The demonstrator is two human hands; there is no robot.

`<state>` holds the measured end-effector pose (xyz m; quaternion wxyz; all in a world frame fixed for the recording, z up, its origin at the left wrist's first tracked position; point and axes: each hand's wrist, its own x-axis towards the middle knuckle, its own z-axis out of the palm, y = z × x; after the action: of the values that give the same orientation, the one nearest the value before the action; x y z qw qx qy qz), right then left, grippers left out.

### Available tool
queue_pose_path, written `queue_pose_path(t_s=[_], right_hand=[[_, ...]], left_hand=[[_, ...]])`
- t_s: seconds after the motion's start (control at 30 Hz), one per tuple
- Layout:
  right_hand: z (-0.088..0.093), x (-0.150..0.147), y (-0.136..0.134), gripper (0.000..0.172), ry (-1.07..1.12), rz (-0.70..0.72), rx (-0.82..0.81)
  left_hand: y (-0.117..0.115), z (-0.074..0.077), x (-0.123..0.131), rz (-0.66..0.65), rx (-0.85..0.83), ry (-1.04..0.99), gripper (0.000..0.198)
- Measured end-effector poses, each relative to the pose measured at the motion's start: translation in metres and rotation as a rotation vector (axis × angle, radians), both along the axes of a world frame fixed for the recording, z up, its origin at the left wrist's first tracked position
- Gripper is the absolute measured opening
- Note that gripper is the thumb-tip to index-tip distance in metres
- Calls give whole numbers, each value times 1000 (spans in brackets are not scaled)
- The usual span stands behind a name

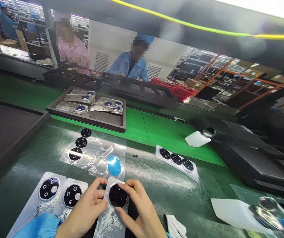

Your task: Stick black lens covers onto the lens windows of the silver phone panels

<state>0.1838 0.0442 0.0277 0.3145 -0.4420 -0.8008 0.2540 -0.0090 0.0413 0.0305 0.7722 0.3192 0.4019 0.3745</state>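
At the front centre, my hands hold a silvery phone back cover (111,219) upright with dark handwriting on it. My left hand (88,205) grips its left edge, thumb on the face and fingers curled. My right hand (140,210) has its index finger and thumb against a round black camera lens cover (117,195) on the phone back cover. Two more phone back covers (43,195) (74,185) lie to the left, each with a black camera ring. Beyond my hands is a clear plastic sheet (94,152) bearing black lens covers (81,142) and a blue round film (114,165).
A dark tray (87,120) holds several phone back covers. A white strip (194,173) carries three lens covers. White bottles (197,139) (233,211) stand or lie at right, near a white cloth (175,226). Two people (130,64) (74,49) sit across the green belt (157,127).
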Motion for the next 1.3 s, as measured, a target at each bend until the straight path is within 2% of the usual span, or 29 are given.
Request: queue_pose_path(t_s=[0.7,0.9,1.1,1.3], right_hand=[[1,-1,1,52,17,-3,-15],[2,3,1,58,-7,20,13],[-2,-3,-3,56,-39,-30,26],[-3,-10,-8,61,-51,-56,53]], left_hand=[[0,2,-2,-14,13,1,43],[1,9,-3,-65,25,27,44],[-6,8,0,-24,85,229,34],[-12,-1,3,23,107,403,40]])
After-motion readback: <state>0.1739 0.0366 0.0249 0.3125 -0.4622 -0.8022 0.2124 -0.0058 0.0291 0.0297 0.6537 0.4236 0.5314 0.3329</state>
